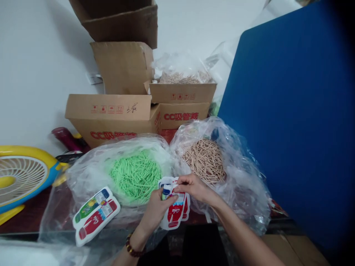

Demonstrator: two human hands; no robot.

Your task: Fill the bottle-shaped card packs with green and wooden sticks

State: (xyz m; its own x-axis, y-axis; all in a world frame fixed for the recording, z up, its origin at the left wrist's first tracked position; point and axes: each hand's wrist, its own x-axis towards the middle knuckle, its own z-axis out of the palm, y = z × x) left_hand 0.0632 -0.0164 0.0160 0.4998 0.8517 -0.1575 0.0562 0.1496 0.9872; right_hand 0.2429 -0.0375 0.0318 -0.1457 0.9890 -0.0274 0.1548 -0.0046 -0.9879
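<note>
My left hand (156,210) is closed around a bottle-shaped printed packet (174,214) with a red cola picture, near the front edge of the table. Its thumb lies across the front. My right hand (195,188) pinches the packet's upper edge with thumb and fingers. More packets of the same kind show behind it. A heap of thin green sticks (137,175) lies in an open clear plastic bag just beyond my left hand. Past my right hand, brown sticks (206,160) fill another clear bag. A stack of similar packets (96,214) rests on plastic at the left.
Two cardboard boxes (111,123) with red lettering stand behind the bags; one holds a bag of brown sticks (183,77). Another open box (122,22) is above. A yellow and blue fan (24,177) stands left. A large blue panel (291,122) walls off the right.
</note>
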